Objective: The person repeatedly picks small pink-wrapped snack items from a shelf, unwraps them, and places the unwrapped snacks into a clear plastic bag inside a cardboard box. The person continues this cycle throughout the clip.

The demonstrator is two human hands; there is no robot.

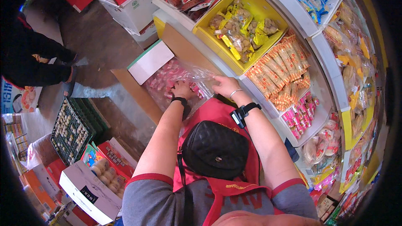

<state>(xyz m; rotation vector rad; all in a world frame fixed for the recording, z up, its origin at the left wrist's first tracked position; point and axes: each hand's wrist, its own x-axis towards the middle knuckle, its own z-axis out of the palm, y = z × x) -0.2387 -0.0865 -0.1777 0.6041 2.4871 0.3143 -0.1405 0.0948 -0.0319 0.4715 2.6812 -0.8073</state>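
An open cardboard box (pixel 136 95) stands before me, lined with a clear plastic bag (pixel 201 70). Inside the bag lies a heap of pink-wrapped candies (pixel 160 75). My left hand (pixel 182 89) reaches down into the heap with its fingers bent among the candies; the fingertips are partly hidden, so whether it grasps any is unclear. On the other side, my right hand (pixel 226 86) pinches the rim of the plastic bag between thumb and fingers, pulling it towards the shelf side.
To the right, display bins hold orange-striped snack packs (pixel 279 72), more pink-wrapped candies (pixel 301 113) and yellow-labelled bags (pixel 238 31). At left stand egg trays (pixel 69 128) and a carton of round goods (pixel 91 191). A person in dark trousers (pixel 37 59) is at far left.
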